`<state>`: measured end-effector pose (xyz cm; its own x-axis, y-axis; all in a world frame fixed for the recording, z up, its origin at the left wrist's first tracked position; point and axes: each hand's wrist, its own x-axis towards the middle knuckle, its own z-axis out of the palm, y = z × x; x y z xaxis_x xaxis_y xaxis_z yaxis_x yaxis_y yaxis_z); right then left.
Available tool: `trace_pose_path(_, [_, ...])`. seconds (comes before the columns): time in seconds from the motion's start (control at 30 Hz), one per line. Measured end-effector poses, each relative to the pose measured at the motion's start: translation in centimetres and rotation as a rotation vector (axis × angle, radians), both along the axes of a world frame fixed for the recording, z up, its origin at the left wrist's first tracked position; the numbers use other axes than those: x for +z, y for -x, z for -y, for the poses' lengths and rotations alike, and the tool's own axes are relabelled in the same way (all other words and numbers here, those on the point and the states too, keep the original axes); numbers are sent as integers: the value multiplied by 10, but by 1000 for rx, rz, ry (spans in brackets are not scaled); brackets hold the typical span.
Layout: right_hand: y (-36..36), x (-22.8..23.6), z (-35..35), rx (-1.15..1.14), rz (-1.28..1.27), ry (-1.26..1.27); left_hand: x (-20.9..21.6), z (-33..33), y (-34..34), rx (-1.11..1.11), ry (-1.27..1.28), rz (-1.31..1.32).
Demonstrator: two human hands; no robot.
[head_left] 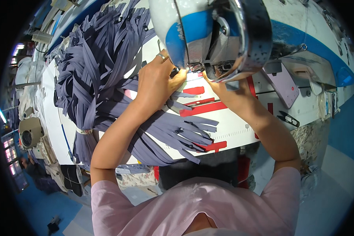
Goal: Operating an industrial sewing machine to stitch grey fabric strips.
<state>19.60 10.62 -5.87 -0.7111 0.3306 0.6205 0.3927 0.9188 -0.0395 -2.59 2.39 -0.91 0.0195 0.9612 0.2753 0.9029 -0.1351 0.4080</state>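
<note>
My left hand (155,80), with a ring on one finger, is closed in a pinch beside the needle area of a white and blue sewing machine (194,27). A small dark piece, which looks like the slider of a grey-purple zipper, shows between its thumb and finger. From the other side, my right hand (234,94) reaches to the same spot with bent fingers. The machine head hides its fingertips and whatever they grip. A thick bundle of grey-purple zippers (102,59) lies left of my left hand, and more zipper ends (173,133) fan out below my wrist.
Red tape strips (204,108) mark the white table (236,131). On the right lie a pink phone (282,86) and black thread snips (289,118). A white band ties the bundle at the left. Cloth and other sewing stations stand beyond the left edge.
</note>
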Motion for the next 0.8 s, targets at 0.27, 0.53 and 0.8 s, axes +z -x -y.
trace_pose_path(0.27, [0,-1,1,4,37,32,-3,1,-1,-1,-27,49])
trace_pose_path(0.53, [4,1,-1,18,75,52,-6,1,1,-8,0,-25])
trace_pose_path(0.8, [-16,0,6,36,115,93,-3,1,4,-37,-34,49])
